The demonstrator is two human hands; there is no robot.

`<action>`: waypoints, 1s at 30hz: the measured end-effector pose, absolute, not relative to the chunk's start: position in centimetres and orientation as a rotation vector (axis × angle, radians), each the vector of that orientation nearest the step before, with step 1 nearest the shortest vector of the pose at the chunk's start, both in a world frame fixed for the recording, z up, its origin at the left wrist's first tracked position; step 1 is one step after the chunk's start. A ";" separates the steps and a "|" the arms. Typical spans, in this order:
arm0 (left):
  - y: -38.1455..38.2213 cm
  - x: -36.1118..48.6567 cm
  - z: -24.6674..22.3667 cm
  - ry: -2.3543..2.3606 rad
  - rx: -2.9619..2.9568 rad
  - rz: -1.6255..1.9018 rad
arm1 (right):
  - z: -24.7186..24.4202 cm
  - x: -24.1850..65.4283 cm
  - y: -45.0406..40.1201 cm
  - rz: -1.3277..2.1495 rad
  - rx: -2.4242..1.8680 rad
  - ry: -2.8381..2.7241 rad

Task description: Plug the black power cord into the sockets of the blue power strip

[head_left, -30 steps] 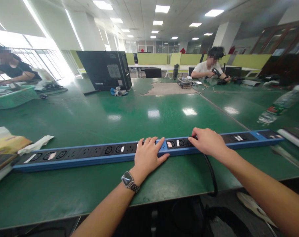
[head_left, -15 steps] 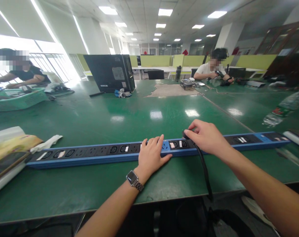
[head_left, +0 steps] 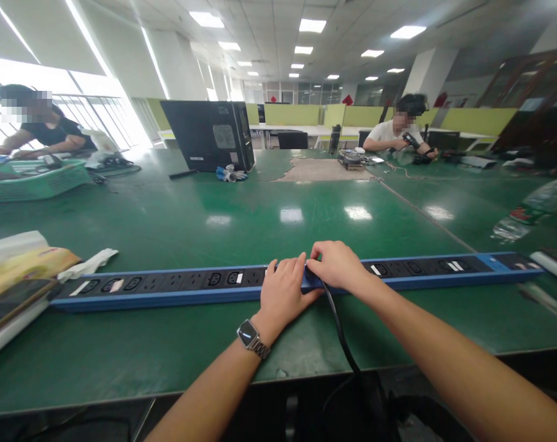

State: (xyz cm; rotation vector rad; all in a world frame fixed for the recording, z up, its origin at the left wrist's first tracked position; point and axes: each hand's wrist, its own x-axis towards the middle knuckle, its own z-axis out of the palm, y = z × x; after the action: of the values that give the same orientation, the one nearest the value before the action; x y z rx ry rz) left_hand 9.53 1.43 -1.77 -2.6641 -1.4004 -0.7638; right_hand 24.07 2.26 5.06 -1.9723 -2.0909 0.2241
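A long blue power strip [head_left: 168, 283] with black sockets lies across the green table. My left hand [head_left: 283, 287] rests over the middle of the strip, fingers laid across its top and thumb along the near side. Just right of it, my right hand [head_left: 334, 265] pinches a black plug, mostly hidden by the fingers, down at the strip's blue middle section. From the plug a black cable [head_left: 339, 325] runs down over the table's front edge. Whether the plug sits in a socket cannot be seen.
A black computer case [head_left: 209, 135] and gloves [head_left: 231, 174] stand further back. Green basket [head_left: 39, 184] at left, plastic bottle [head_left: 531, 205] at right, bags [head_left: 30, 270] by the strip's left end. Two people sit across the table.
My right hand has moved left along the strip with the plug and cable, and is now beside my left hand. The left hand has stayed on the strip.
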 end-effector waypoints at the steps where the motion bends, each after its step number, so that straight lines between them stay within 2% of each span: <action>1: 1.4 9.5 -1.8 -1.401 -2.669 -0.767 | 5.1 23.9 2.1 0.217 -1.981 -2.107; 8: 1.4 9.4 -1.9 -1.423 -2.676 -0.860 | 4.1 22.4 -0.2 -0.019 -1.981 -2.130; 14: 1.4 9.2 -1.5 -1.356 -2.708 -0.966 | 3.3 26.2 0.4 0.276 -1.718 -2.091; 19: 1.6 9.3 -1.5 -1.234 -2.795 -1.042 | 0.6 30.3 1.3 -0.071 -1.964 -1.919; 21: 1.6 9.6 -1.2 -1.205 -2.796 -1.209 | -0.2 30.8 1.3 -0.130 -2.034 -1.931; 23: 1.7 9.5 -0.4 -1.213 -2.711 -1.522 | -0.5 30.8 1.2 -0.153 -2.068 -1.946; 26: 2.1 8.1 1.4 -1.388 -2.379 -1.938 | -0.4 30.5 1.0 -0.161 -2.075 -1.966; 30: 2.9 3.1 2.4 -1.620 -2.228 -1.864 | -0.2 30.3 0.9 -0.180 -2.077 -1.958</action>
State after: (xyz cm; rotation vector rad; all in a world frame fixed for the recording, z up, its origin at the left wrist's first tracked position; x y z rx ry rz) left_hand 3.08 2.93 2.36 -2.2276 -1.6201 -1.8639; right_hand 30.27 0.88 -0.15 -2.0769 -1.9583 -0.1799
